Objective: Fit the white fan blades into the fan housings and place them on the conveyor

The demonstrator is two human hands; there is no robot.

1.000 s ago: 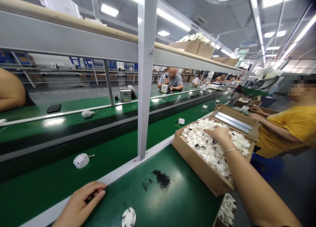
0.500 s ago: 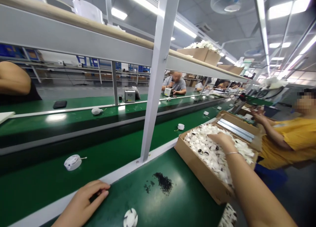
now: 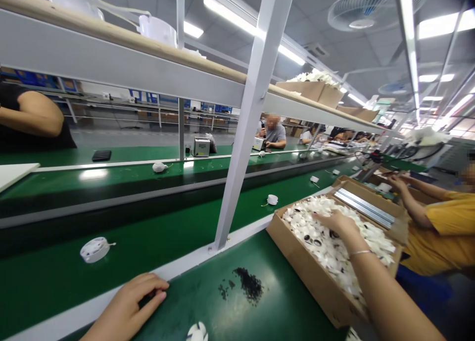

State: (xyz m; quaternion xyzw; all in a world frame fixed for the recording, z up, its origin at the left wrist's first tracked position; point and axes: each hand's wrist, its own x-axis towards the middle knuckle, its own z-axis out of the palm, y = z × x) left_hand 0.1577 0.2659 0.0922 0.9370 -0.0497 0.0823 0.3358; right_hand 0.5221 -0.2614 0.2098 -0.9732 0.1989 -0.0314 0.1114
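Observation:
My left hand (image 3: 139, 301) rests at the bench's near-left rail, fingers loosely bent and thumb a little apart, with nothing visible in it. My right hand (image 3: 343, 227) reaches into a cardboard box (image 3: 304, 267) full of white fan impellers (image 3: 297, 219), some showing dark rings. Its fingers stretch down onto the pile; the fingertips are partly hidden among the pieces. One loose white impeller (image 3: 197, 332) lies on the green bench, cut off by the bottom edge. Between my hands is a small heap of tiny black pieces (image 3: 250, 285).
A green conveyor (image 3: 156, 247) runs beyond the rail, carrying white round fan housings (image 3: 95, 249) with short leads. A slanted grey post (image 3: 241, 128) rises from the rail to an overhead shelf (image 3: 208, 81). To the right, a co-worker in a yellow shirt (image 3: 449, 217) sits close to the box.
The view has turned slightly left, shifting most of the scene to the right. The nearest fan housing has moved left along the conveyor. My right hand stays in the box; my left hand rests as before.

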